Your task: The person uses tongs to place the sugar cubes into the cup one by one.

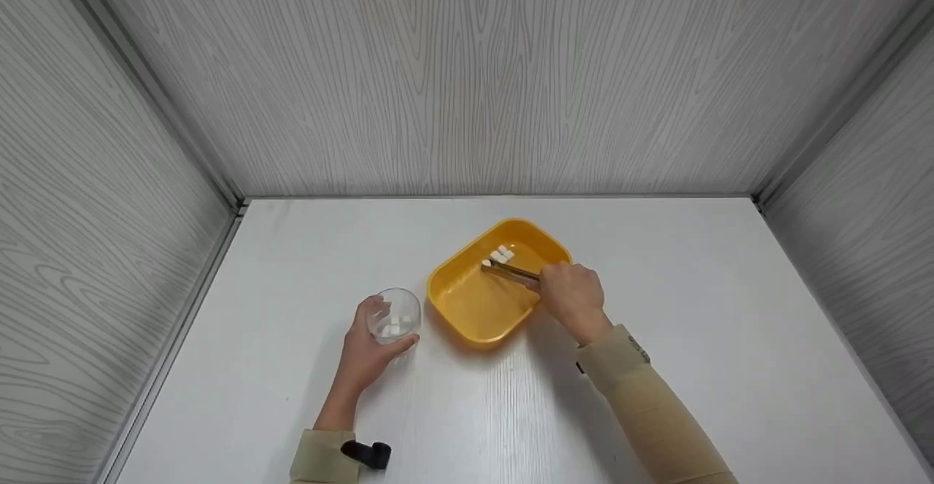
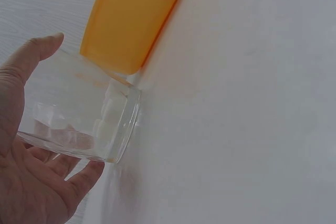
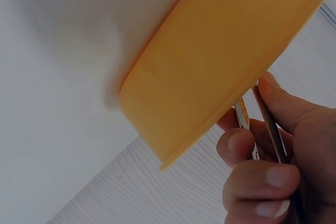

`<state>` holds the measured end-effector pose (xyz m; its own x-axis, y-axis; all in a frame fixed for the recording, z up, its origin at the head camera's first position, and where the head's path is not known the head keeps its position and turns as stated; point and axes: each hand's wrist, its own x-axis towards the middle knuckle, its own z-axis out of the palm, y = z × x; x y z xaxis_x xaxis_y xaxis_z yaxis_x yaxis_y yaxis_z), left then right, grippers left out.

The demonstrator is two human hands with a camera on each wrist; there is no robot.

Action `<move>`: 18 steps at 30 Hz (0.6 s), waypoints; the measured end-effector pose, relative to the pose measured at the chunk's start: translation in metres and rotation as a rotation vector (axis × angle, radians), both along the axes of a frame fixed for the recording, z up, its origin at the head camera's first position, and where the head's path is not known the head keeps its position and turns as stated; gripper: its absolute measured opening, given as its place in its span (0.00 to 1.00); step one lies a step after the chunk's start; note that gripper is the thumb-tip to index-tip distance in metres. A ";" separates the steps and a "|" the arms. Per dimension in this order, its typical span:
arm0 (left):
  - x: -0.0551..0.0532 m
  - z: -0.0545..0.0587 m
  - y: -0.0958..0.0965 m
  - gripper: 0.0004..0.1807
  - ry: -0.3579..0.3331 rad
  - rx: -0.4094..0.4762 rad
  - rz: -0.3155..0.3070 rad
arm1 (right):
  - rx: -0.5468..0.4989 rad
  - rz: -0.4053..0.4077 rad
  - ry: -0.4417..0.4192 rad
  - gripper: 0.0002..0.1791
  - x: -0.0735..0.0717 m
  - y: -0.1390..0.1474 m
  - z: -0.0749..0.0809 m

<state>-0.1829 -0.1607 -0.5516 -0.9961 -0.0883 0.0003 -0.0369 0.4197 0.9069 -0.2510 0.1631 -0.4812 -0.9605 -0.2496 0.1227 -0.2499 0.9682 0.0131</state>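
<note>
My left hand grips a clear glass round its side, thumb and fingers on opposite walls. A few small white cubes lie at its bottom. My right hand holds metal tongs between thumb and fingers, reaching over the near right rim of a yellow basin. Inside the basin, the tongs' tips are at one white cube, beside a small cluster of white cubes. In the right wrist view the basin's wall hides the tips.
The basin stands askew on a white table, just right of the glass. Grey wood-grain panels rise behind the table and on both sides. A black band sits at the left sleeve cuff.
</note>
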 end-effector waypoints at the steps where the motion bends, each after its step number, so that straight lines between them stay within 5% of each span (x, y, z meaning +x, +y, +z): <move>1: 0.000 0.000 0.000 0.52 0.000 0.000 0.000 | 0.003 -0.002 -0.007 0.22 0.000 0.000 0.000; 18: 0.000 -0.001 -0.001 0.52 0.017 -0.009 -0.005 | -0.001 -0.002 -0.017 0.24 0.003 0.000 0.002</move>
